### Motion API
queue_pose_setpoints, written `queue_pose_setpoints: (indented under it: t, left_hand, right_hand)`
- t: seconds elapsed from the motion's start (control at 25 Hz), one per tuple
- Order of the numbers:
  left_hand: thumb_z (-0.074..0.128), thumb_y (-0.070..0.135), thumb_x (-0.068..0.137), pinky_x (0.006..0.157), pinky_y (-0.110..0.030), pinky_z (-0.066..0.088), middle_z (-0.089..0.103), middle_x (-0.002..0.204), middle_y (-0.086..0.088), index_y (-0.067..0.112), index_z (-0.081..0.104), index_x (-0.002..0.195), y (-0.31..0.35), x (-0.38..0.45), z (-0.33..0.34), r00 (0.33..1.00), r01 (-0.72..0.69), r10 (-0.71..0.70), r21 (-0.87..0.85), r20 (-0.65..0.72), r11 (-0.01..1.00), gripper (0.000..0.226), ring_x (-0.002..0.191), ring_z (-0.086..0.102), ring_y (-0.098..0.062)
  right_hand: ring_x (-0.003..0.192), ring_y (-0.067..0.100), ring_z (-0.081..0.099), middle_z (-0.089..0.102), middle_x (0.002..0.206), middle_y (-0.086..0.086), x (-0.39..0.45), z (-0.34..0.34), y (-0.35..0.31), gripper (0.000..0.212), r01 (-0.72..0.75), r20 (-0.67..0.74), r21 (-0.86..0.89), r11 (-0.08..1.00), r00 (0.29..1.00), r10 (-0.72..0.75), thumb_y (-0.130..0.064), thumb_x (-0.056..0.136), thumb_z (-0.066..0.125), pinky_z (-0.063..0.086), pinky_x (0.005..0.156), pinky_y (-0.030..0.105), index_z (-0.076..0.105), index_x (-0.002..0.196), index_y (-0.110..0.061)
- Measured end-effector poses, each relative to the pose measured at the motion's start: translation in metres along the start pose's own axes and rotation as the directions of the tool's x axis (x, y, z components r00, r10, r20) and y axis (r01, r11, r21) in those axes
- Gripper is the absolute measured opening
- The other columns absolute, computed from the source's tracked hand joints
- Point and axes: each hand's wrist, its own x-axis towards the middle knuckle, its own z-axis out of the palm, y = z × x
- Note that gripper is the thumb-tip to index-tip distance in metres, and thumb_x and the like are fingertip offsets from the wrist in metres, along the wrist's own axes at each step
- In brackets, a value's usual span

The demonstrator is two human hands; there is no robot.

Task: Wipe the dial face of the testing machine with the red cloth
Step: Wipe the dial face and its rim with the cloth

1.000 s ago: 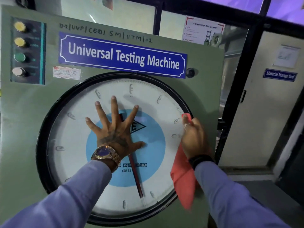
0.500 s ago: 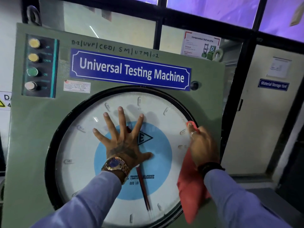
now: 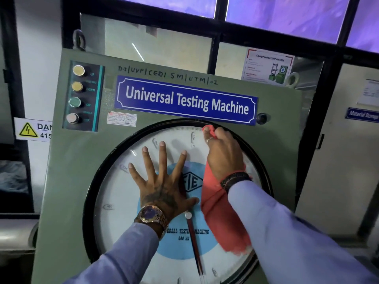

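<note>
The round white dial face with a blue centre and black rim fills the front of the green testing machine. My left hand lies flat on the dial's middle, fingers spread, a gold watch on the wrist. My right hand presses the red cloth against the dial's upper right, near the rim below the blue nameplate. The cloth's tail hangs down over the dial beneath my wrist. A dark pointer hangs downward from the centre.
A button panel with several round buttons sits at the machine's upper left. A blue nameplate is above the dial. A yellow danger sign is on the left wall. A door with a blue label stands to the right.
My right hand has slid the red cloth up along the dial's right rim, from mid-height to near the top. My left hand stays flat on the dial. The view has tilted up.
</note>
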Motion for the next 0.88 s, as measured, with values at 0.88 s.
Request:
queue_pose_setpoints:
  t: [0.88]
  left_hand:
    - [0.045,0.107,0.056,0.124,-0.079,0.007,-0.025,0.18,-0.006,0.041,-0.013,0.17,-0.033,0.004,-0.007,0.999,0.017,-0.017,-0.007,-0.039,1.0,0.144,0.166,-0.015,-0.047]
  right_hand:
    - [0.092,0.042,0.06,0.062,0.104,0.017,0.003,-0.005,-0.002,0.054,0.057,0.082,-0.183,0.981,0.996,-0.042,-0.012,0.099,0.063,0.051,0.074,0.05,0.059,0.151,-0.025]
